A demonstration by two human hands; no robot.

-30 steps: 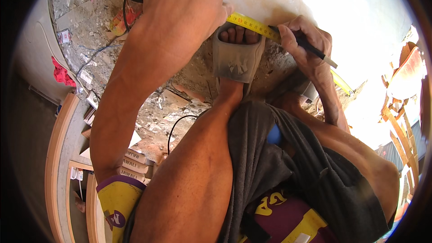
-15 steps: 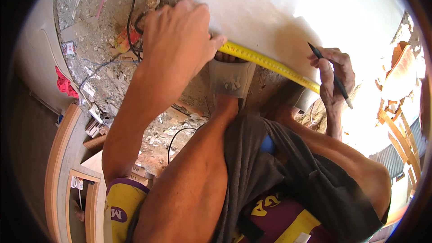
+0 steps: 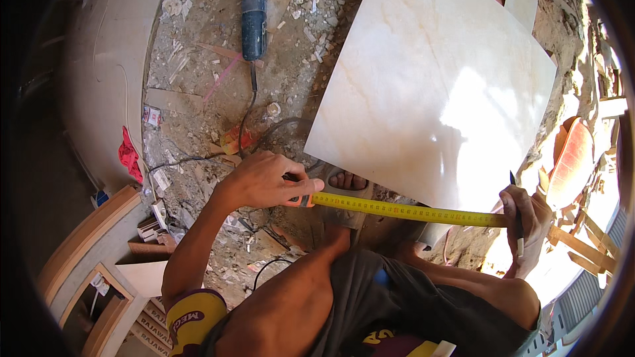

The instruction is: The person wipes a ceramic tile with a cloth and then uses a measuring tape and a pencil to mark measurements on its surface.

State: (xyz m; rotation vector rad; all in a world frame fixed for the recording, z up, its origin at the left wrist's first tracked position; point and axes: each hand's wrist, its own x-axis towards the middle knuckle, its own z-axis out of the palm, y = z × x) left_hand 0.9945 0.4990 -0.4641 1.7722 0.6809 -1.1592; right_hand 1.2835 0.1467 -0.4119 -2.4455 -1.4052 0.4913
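My left hand (image 3: pixel 272 182) is closed round the orange and black case of a tape measure (image 3: pixel 299 201). Its yellow blade (image 3: pixel 403 211) stretches across to my right hand (image 3: pixel 527 225), just short of the near edge of a large pale tile (image 3: pixel 423 86). The fingers of my right hand are closed on the blade's far end. A dark pencil (image 3: pixel 518 225) also sits in that hand, its tip pointing away from me. Bright sunlight covers part of the tile. My sandalled foot (image 3: pixel 348 188) is below the blade, close to the tile's near left corner.
An angle grinder (image 3: pixel 253 20) lies on rubble left of the tile, its cord (image 3: pixel 247 116) trailing toward me. A red cloth (image 3: pixel 129 155) hangs by the left wall. Wooden frames (image 3: pixel 89 238) stand at lower left. Wood strips (image 3: pixel 585 248) and an orange oval piece (image 3: pixel 571 162) lie right.
The view has shifted, bringing the grinder and most of the tile into sight. The tape now lies nearer me, off the tile's edge and more level, and its case shows in my left hand.
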